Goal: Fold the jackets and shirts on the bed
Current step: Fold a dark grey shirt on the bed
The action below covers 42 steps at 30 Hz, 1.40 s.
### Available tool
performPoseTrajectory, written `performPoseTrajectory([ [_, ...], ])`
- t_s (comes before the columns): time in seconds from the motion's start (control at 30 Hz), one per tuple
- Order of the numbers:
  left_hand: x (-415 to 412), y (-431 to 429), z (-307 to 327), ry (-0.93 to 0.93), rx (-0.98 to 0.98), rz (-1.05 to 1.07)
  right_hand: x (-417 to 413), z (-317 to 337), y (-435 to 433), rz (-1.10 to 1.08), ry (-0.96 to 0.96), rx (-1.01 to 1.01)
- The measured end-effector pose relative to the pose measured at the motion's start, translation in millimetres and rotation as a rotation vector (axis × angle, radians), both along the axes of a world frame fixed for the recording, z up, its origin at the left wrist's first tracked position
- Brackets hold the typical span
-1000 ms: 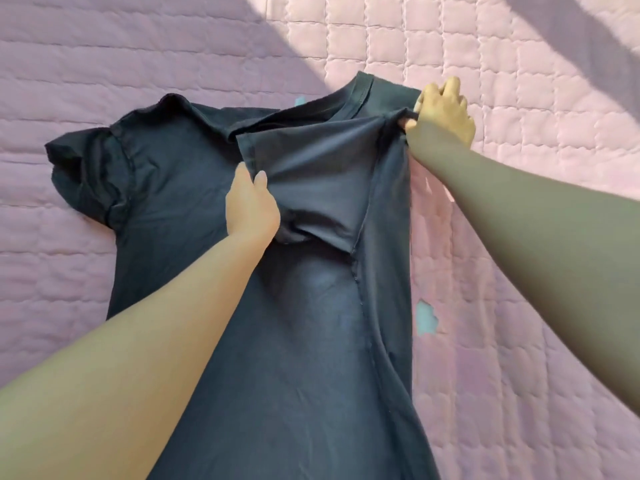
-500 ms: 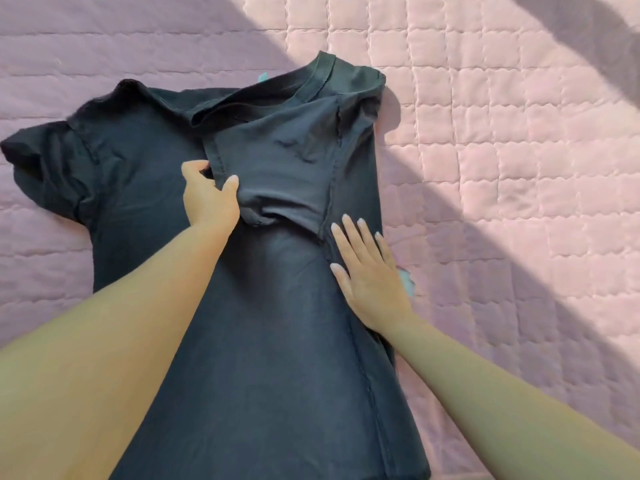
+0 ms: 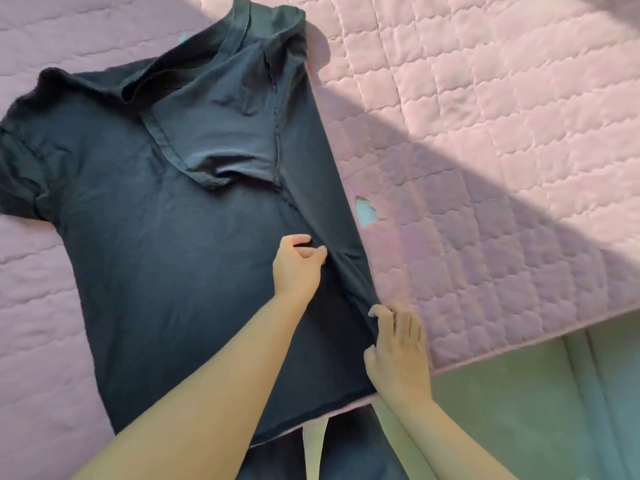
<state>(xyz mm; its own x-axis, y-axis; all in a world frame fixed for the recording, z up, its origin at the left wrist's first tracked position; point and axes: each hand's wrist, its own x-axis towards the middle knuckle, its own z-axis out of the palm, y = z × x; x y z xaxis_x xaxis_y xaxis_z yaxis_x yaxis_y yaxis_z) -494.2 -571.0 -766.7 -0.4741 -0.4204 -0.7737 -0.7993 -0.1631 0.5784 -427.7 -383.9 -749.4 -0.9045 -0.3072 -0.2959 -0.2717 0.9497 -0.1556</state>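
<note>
The left hand (image 3: pixel 298 268) is pinching a small tuck of soft dark cloth between thumb and curled fingers, right beside the lengthwise fold. The right hand (image 3: pixel 398 351) is curling its fingertips (image 3: pixel 379 311) round the folded side edge lower down, near the hem. The T-shirt (image 3: pixel 156 244) is lying on the bed with one short sleeve (image 3: pixel 221 133) turned in over the body and the other sleeve (image 3: pixel 20 161) spreading outward. Its ribbed collar (image 3: pixel 239 26) is rumpling at the top. Underneath, the pink quilted bedspread (image 3: pixel 485 133) is puffing in stitched squares, and a ragged tear (image 3: pixel 366 210) is showing teal just beside the fold.
</note>
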Motion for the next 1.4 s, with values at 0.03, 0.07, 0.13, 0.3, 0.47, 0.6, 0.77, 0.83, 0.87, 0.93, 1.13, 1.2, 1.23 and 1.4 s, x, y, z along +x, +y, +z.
performPoseTrajectory([
  [0.03, -2.0, 1.3, -1.8, -0.017, 0.04, -0.035, 6.8, 0.2, 4.7, 0.01, 0.016, 0.029],
  [0.07, -2.6, 4.7, 0.1, -0.029, 0.065, -0.1, 15.2, 2.0, 10.7, -0.006, 0.021, 0.056],
  [0.13, -2.1, 6.5, 4.3, -0.036, 0.071, -0.216, 26.3, 4.1, 18.7, -0.07, -0.007, 0.085],
  [0.3, 10.4, 8.9, 14.8, -0.022, 0.064, -0.117, 42.6, 15.6, 32.1, -0.083, -0.096, -0.13],
  [0.47, 29.7, 13.8, 23.2, -0.011, 0.143, 0.105, 66.9, 26.3, 24.2, 0.084, -0.326, -0.186],
  [0.6, 48.8, 16.1, 20.7, -0.052, 0.134, -0.072, 61.2, 26.9, 18.6, 0.043, -0.528, -0.211],
  [0.77, 63.9, 19.7, 14.2, -0.065, 0.059, -0.094, 52.5, 22.0, 15.3, 0.012, -0.352, -0.169],
  [0.83, 73.0, 24.8, 14.5, -0.076, 0.113, -0.12, 52.8, 16.9, 22.1, 0.059, -0.484, -0.05],
  [0.87, 77.9, 27.8, 14.7, -0.089, 0.128, -0.181, 52.1, 16.3, 24.4, 0.089, -0.513, -0.026],
  [0.93, 84.9, 32.1, 16.0, -0.107, 0.114, -0.273, 48.5, 20.3, 23.9, 0.108, -0.501, -0.078],
  [1.13, 109.6, 37.3, 15.4, -0.192, 0.036, -0.348, 31.4, 32.6, -2.2, 0.083, -0.28, -0.346],
  [1.2, 123.0, 43.0, 15.2, -0.251, 0.1, -0.408, 8.7, 26.5, -24.2, 0.091, -0.199, -0.399],
  [1.23, 129.6, 46.2, 13.5, -0.278, 0.111, -0.447, -7.0, 22.9, -38.9, 0.117, -0.182, -0.4],
  [1.4, 148.1, 47.2, 8.9, -0.362, 0.15, -0.628, -74.2, 9.1, -110.0, 0.271, -0.348, -0.213],
])
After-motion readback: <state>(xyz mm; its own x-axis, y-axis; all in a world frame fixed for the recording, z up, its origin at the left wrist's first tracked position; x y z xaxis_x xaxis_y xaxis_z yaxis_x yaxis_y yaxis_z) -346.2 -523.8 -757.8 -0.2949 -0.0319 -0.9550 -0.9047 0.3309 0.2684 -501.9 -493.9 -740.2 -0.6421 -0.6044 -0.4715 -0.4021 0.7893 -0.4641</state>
